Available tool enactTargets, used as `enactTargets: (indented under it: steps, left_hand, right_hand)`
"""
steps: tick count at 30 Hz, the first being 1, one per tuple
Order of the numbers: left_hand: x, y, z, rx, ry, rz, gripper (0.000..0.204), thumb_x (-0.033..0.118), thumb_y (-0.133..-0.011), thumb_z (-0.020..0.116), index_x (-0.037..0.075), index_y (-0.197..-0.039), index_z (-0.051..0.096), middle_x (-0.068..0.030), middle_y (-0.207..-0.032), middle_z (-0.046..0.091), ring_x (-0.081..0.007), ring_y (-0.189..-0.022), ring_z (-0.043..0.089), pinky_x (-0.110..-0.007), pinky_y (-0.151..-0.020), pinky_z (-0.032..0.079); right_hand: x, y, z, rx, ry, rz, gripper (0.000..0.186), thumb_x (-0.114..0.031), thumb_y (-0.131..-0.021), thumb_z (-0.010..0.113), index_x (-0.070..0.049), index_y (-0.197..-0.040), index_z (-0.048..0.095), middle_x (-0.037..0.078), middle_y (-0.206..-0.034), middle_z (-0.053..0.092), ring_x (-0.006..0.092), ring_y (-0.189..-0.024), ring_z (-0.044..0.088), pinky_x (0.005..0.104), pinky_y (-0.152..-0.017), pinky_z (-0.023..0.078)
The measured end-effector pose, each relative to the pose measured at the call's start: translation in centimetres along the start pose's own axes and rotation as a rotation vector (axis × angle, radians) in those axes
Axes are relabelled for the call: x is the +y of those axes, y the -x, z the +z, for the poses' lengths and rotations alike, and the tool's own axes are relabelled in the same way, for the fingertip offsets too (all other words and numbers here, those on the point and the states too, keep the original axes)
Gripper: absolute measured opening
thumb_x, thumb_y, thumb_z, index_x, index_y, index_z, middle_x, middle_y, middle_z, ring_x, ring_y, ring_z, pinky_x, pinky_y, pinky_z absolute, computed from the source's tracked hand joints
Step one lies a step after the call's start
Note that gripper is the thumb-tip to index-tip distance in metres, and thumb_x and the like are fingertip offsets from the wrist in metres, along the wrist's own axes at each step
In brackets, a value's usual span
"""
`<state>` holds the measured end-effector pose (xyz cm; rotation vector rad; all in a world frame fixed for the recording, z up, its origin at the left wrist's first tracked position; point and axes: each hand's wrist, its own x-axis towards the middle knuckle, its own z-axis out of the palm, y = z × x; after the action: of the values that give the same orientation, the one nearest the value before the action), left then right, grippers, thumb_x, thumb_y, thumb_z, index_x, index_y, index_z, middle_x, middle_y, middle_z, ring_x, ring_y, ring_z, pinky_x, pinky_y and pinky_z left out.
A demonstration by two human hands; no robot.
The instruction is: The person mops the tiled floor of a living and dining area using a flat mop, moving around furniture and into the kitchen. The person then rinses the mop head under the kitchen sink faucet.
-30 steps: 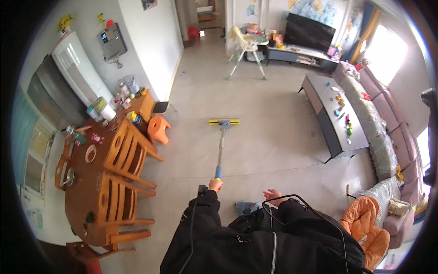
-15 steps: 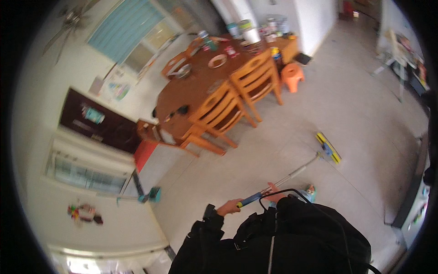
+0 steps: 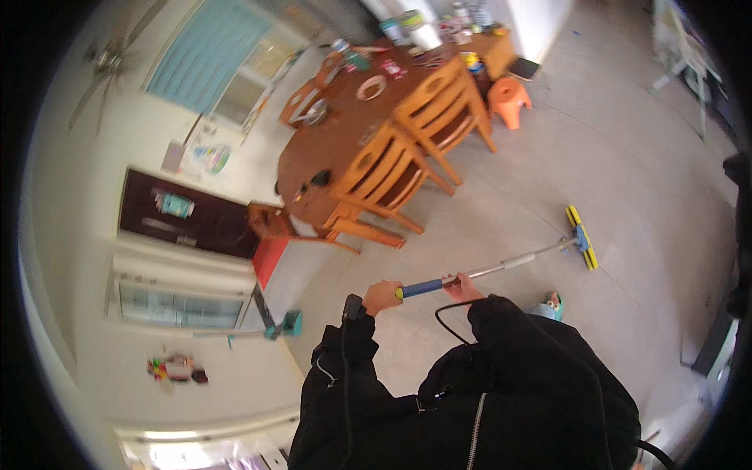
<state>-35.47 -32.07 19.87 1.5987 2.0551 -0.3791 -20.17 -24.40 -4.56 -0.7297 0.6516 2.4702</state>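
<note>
A mop (image 3: 509, 262) with a metal pole, a blue grip and a yellow head (image 3: 582, 237) reaches out over the pale floor to the right. My left hand (image 3: 382, 297) is wrapped round the end of the blue grip. Farther along the pole, my right hand (image 3: 460, 287) closes round it where the blue grip meets the metal. The yellow head lies against the floor, joined to the pole by a blue piece. Just below the pole, my foot in a slipper (image 3: 554, 304) shows beside my black sleeve.
A wooden dining table (image 3: 313, 157) with dishes stands ahead, with wooden chairs (image 3: 384, 172) along its near side. An orange stool (image 3: 509, 102) is beyond them. A turquoise dustpan (image 3: 291, 323) leans near the left wall. At the right edge stands a white folding frame (image 3: 681, 55).
The mop head has shifted right and slightly farther away, and the pole now lies flatter across the view. Both hands have moved up in the picture, still on the mop. The view has turned slightly.
</note>
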Motion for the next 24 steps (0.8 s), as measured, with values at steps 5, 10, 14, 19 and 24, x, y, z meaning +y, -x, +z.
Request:
enactTargets:
  steps: [5,10,14,19,24]
  left_hand:
    - [11.5,-10.0,-0.9,0.04,0.194,0.256,0.03,0.016,-0.062,0.059,0.014,-0.092,0.056,-0.0135,-0.077,0.059,-0.0334,-0.073,0.056,-0.041,-0.062,0.045]
    - [32.2,-17.7,5.0,0.11,0.436,0.347,0.04,0.014,-0.065,0.057,0.015,-0.105,0.05,-0.0183,-0.077,0.058,-0.0372,-0.073,0.055,-0.045,-0.061,0.043]
    - [47.9,-19.5,11.0,0.006,0.432,0.435,0.046,0.015,-0.068,0.057,0.005,-0.111,0.044,-0.0227,-0.083,0.058,-0.0389,-0.08,0.054,-0.044,-0.065,0.044]
    - [56.1,-22.6,15.6,-0.013,0.356,0.564,0.06,0.019,-0.071,0.059,0.01,-0.121,0.028,-0.0216,-0.076,0.058,-0.0385,-0.07,0.057,-0.046,-0.06,0.045]
    - [51.8,-23.2,17.0,-0.198,0.426,0.459,0.056,0.018,-0.074,0.056,0.015,-0.121,0.025,-0.0154,-0.069,0.058,-0.026,-0.046,0.057,-0.035,-0.04,0.047]
  right_hand:
    - [-13.7,4.1,1.6,0.048,-0.104,-0.231,0.018,-0.015,-0.081,0.044,0.002,-0.087,0.04,0.016,-0.082,0.051,0.0323,-0.082,0.052,0.0437,-0.078,0.044]
    - [-29.8,16.3,-2.8,0.157,0.02,-0.631,0.022,-0.024,-0.083,0.038,-0.004,-0.091,0.043,0.009,-0.082,0.054,0.023,-0.081,0.054,0.034,-0.075,0.044]
    - [-36.0,27.9,-6.7,0.423,-0.051,-0.891,0.023,-0.021,-0.084,0.038,-0.007,-0.103,0.036,0.013,-0.096,0.054,0.0235,-0.087,0.055,0.0359,-0.074,0.045]
    - [-35.0,37.9,-11.9,0.459,-0.287,-1.069,0.032,-0.022,-0.084,0.039,-0.007,-0.111,0.033,0.015,-0.109,0.05,0.0256,-0.096,0.051,0.0364,-0.079,0.043]
    - [-29.0,36.6,-15.5,0.437,-0.497,-1.071,0.036,-0.024,-0.084,0.041,-0.006,-0.114,0.034,0.014,-0.111,0.049,0.0253,-0.099,0.049,0.0366,-0.08,0.042]
